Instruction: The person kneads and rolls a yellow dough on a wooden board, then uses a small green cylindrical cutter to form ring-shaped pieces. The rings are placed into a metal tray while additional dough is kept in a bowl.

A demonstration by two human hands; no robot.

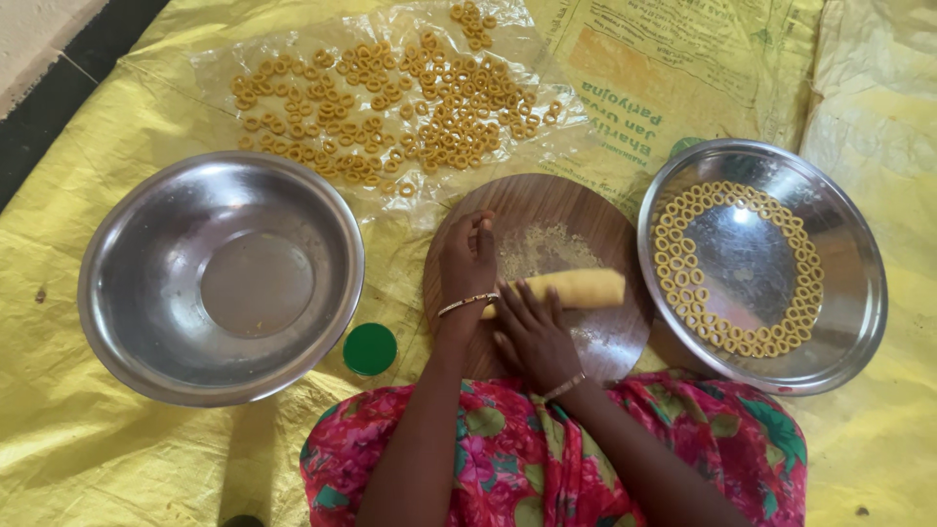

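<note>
We see the dough roll (576,288) lying mid wooden board (586,210). Left hand (468,259) curled loosely on the board beside it, gripping nothing; right hand (532,327) flat, fingers spread atop the roll. Looks soft, easily squashed; we'd cradle its middle.

A yellow woven sheet (88,459) carries two steel bowls (221,278) (761,265), a round wooden board (547,210), clear plastic (293,59) and a green lid (370,348).

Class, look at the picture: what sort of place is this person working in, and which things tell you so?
Probably a home floor workspace for making snacks by hand: a yellow sheet spread underneath, a round wooden board with a dough roll, and dough rings laid out.
</note>
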